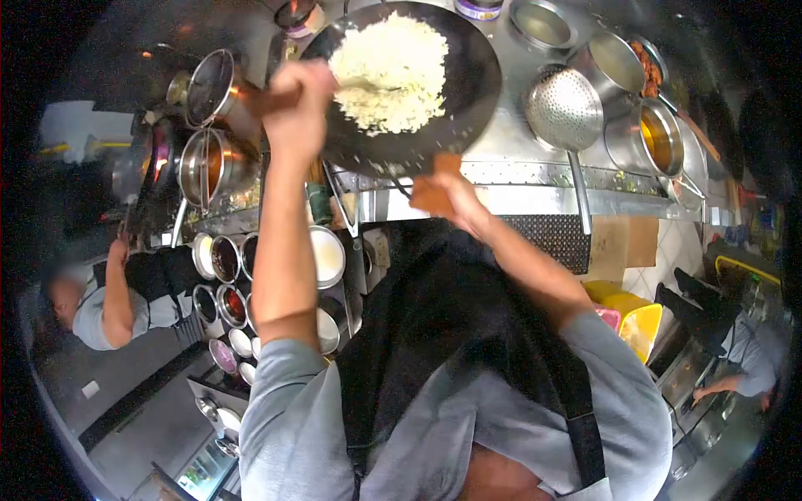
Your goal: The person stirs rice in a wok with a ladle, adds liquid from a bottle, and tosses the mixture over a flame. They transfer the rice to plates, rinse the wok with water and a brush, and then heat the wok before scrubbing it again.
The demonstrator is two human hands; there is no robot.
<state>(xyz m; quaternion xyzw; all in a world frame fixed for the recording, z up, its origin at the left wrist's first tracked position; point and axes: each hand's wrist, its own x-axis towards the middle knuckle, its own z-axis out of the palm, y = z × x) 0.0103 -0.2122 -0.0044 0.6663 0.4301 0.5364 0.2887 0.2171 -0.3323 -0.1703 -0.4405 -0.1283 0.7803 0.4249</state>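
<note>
A black wok (476, 92) full of white rice (401, 54) is tilted in front of me. My left hand (301, 96) makes a fist over its left edge, blurred by motion, around a dark wooden handle (261, 103). The tool's far end goes into the rice, so its head is hidden. At the near rim, my right hand (455, 196) grips a folded brown cloth (432, 198) against the wok. A dark loop handle (401, 187) shows beside the cloth. Some rice grains are scattered along the wok's lower inside wall.
On the steel counter to the right lie a perforated strainer (564, 108) and a pot of yellow-orange liquid (652, 142). Pots (205, 167) stand at left, above several ingredient containers (231, 305). One person (117, 309) works at far left, another (743, 351) at far right.
</note>
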